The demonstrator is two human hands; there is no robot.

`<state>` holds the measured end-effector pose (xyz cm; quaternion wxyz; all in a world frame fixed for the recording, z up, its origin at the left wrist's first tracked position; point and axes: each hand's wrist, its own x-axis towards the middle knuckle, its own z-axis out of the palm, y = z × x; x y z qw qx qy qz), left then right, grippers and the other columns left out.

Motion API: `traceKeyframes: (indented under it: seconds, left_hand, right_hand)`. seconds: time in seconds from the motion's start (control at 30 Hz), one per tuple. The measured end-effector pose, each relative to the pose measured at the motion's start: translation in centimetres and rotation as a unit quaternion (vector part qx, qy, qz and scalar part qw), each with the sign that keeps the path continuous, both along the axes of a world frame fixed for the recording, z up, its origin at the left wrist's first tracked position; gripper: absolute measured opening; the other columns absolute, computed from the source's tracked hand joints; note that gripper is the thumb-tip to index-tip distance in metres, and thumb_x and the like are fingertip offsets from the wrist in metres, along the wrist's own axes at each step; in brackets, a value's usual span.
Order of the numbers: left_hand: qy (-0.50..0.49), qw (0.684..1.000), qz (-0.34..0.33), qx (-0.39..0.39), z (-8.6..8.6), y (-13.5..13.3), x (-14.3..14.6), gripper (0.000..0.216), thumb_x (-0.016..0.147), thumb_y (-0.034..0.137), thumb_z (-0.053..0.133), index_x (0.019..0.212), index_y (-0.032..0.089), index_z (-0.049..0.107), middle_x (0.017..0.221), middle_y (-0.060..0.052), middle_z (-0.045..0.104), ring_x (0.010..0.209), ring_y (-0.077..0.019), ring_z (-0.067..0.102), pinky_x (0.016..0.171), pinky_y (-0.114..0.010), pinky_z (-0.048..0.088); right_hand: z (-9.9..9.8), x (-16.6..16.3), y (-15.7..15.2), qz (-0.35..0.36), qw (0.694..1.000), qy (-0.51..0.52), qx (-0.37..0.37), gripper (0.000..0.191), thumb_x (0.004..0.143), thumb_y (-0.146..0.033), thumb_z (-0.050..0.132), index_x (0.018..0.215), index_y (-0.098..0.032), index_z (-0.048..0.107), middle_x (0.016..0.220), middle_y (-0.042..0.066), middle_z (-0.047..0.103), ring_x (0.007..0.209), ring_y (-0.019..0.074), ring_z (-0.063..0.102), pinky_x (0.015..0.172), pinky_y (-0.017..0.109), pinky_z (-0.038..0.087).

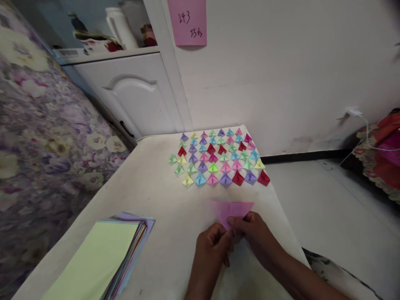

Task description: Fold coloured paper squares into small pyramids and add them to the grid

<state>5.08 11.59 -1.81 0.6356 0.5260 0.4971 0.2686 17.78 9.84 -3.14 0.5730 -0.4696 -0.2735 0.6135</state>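
Observation:
A pink sheet of paper (231, 209), folded into a triangle, lies on the white table (156, 196) in front of me. My left hand (212, 246) pinches its near tip from the left. My right hand (250, 229) pinches the same tip from the right, fingers closed on the paper. Beyond it, several small folded paper shapes (218, 158) in many colours sit in neat rows.
A stack of coloured paper sheets (100, 258), light green on top, lies at the table's near left. A flowered bedcover (40, 137) runs along the left. A white cabinet (134, 96) and wall stand behind; the floor is to the right.

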Motion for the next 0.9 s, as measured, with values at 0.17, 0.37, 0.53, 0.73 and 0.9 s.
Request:
traceKeyframes:
  seconds: [0.17,0.37,0.53,0.73,0.9]
  left_hand:
    - [-0.027,1.0,-0.004,-0.014,0.5,0.1,-0.5,0.022,0.076,0.034,0.057,0.067,0.014,0.055,0.052,0.003,0.054,0.036,-0.0066,0.045,0.036,-0.017,0.026]
    - [-0.101,0.992,0.078,0.0,0.6,0.4,-0.4,0.025,0.081,0.038,0.053,0.072,0.015,0.057,0.063,-0.001,0.057,0.057,-0.01,0.05,0.053,-0.02,0.039]
    - [-0.099,0.986,0.136,0.008,0.2,0.5,-0.5,0.021,0.076,0.034,0.062,0.069,0.015,0.059,0.056,0.003,0.052,0.054,-0.008,0.044,0.053,-0.018,0.036]
    - [-0.127,0.982,0.139,0.01,0.1,0.3,-0.6,0.019,0.075,0.033,0.063,0.071,0.014,0.063,0.058,0.002,0.053,0.056,-0.0089,0.043,0.055,-0.02,0.036]
    - [-0.119,0.983,0.142,-0.019,-0.4,0.3,-0.3,0.022,0.065,0.031,0.071,0.06,0.012,0.062,0.054,0.0,0.056,0.053,-0.0098,0.043,0.052,-0.021,0.034]
  right_hand:
    - [0.7,0.5,0.2,-0.016,1.0,-0.011,-0.001,0.027,0.07,-0.028,0.063,0.051,-0.017,0.048,0.045,-0.006,0.041,0.044,0.0082,0.034,0.047,0.024,0.026]
    - [0.5,0.3,0.0,-0.001,0.999,-0.049,-0.005,0.022,0.065,-0.029,0.067,0.055,-0.016,0.052,0.048,-0.006,0.041,0.047,0.0078,0.031,0.047,0.023,0.025]
    - [1.1,-0.1,-0.1,0.037,0.997,-0.072,-0.003,0.018,0.064,-0.029,0.069,0.06,-0.014,0.06,0.052,-0.004,0.05,0.049,0.0085,0.039,0.049,0.022,0.03]
    - [1.8,-0.1,-0.2,0.059,0.991,-0.115,0.042,0.018,0.067,-0.031,0.067,0.072,-0.014,0.068,0.064,0.001,0.062,0.062,0.0152,0.054,0.061,0.025,0.04]
    - [1.2,-0.4,0.0,0.073,0.983,-0.155,0.06,0.018,0.067,-0.03,0.066,0.06,-0.014,0.065,0.053,-0.001,0.057,0.054,0.0134,0.051,0.054,0.023,0.037]
